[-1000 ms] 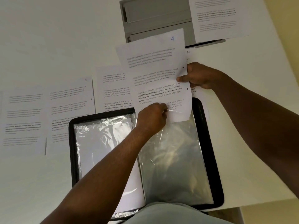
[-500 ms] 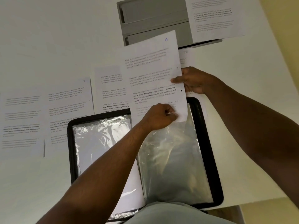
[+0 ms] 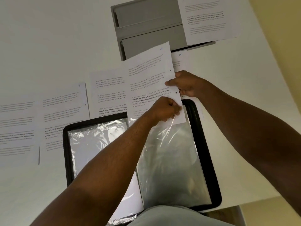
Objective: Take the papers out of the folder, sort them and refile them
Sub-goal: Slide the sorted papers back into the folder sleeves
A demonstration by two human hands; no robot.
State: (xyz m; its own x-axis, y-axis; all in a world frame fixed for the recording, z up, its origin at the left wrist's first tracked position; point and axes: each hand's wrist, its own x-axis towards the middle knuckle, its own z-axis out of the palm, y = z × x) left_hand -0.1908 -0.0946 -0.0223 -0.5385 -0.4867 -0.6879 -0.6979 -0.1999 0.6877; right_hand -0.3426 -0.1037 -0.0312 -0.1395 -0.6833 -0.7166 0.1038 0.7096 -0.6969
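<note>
We observed the folder (image 3: 210, 160) lying open on the white table (image 3: 48, 38), its black rim framing clear plastic sleeves (image 3: 171, 160). All positions below are given relative to the folder.

The sheet marked 4 (image 3: 149, 75) stood over the folder's far right corner, tilted, with its lower edge at the mouth of the right-hand sleeve. Compared with the frame half a second before, we found the sheet's lower edge further down over the sleeve, and the sheet covered more of the folder's far rim.

The left hand (image 3: 164, 110) was curled at the sheet's lower right corner, fingers closed on the sleeve's clear film there; whether they also held the paper we could not tell. It sat in much the same place as before. The right hand (image 3: 185, 84) pinched the sheet's right edge, thumb on top, just beyond the folder's far right corner.

Beyond the folder's far left rim, three printed sheets (image 3: 65, 111) lay in a row. A sheet marked 10 (image 3: 179, 59) lay under the right hand. A grey tray (image 3: 146, 30) sat further off, with one more page (image 3: 208, 18) resting on it.
</note>
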